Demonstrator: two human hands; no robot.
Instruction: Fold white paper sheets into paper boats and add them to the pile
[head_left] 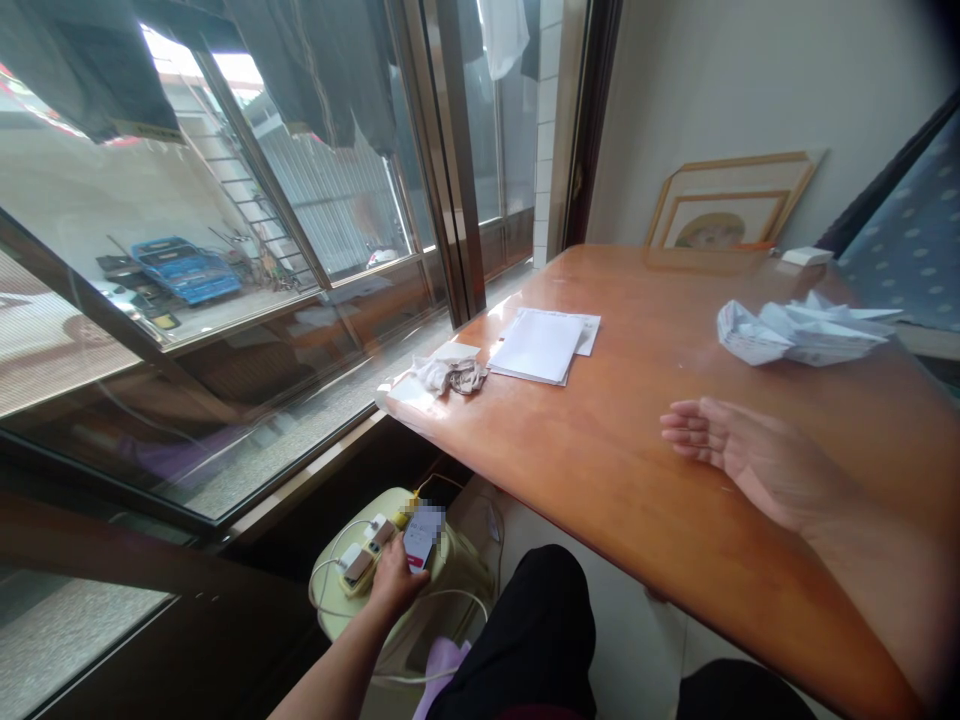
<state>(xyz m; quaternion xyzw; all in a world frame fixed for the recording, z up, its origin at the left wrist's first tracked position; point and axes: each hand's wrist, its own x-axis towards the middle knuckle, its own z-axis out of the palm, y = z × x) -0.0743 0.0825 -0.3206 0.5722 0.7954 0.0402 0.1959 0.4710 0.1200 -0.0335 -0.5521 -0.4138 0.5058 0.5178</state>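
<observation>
Wooden table: [585, 450] is filling the middle and right of the view, the right edge cutting off its far side there.
Pale green stool: [379, 502] is standing below the table's left end, partly covered by the left hand.
Folded papers: [806, 332] are lying bunched on the table's right side, beyond the right hand; single folds are blending together.
White sheets: [538, 345] are lying stacked near the window side, just beside crumpled paper [450, 375].
Right hand: [739, 460] is extending over the table, fingers close together and slightly bent, palm loosely cupped; contact with the tabletop is remaining unclear. Its forearm is blurring toward the right edge.
Left hand: [397, 575] is gripping the phone's near end, thumb lying at the lower edge; the other fingers are partly hiding.
Power strip: [375, 548] is resting on the stool, just left of the phone, partly hidden by white chargers [354, 562].
Phone: [420, 545] is sitting at the left hand, over the stool; pixelation is masking its upper screen, and whether it is touching the stool cannot be told.
</observation>
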